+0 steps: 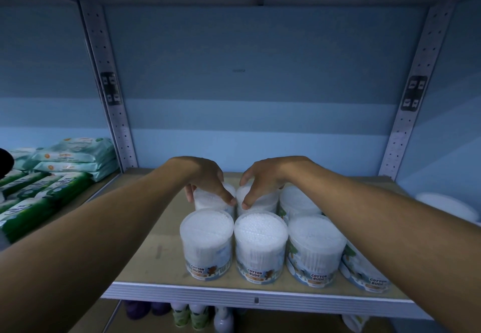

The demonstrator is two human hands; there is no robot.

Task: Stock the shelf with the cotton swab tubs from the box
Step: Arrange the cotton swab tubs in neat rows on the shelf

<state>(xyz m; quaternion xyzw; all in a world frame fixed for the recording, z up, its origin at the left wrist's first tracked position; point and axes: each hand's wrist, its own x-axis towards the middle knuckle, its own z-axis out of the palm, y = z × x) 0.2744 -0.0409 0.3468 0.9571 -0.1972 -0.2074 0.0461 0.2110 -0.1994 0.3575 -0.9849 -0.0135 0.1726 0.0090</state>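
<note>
Clear round cotton swab tubs stand in two rows on the tan shelf board [153,254]. In the back row, my left hand [208,179] grips the top of the leftmost tub [208,201], and my right hand [260,179] grips the tub beside it [263,200]. A third back-row tub [296,200] stands to the right. The front row holds a left tub [207,244], a middle tub [260,247] and a right tub [315,249]; my right forearm partly hides a further tub [364,273]. The box is out of sight.
Green and pale wipe packs [52,176] fill the bay to the left, past a perforated upright [112,93]. Another upright [413,98] bounds the right side, with a white round lid [447,205] beyond it. Bottles [192,317] stand on the shelf below.
</note>
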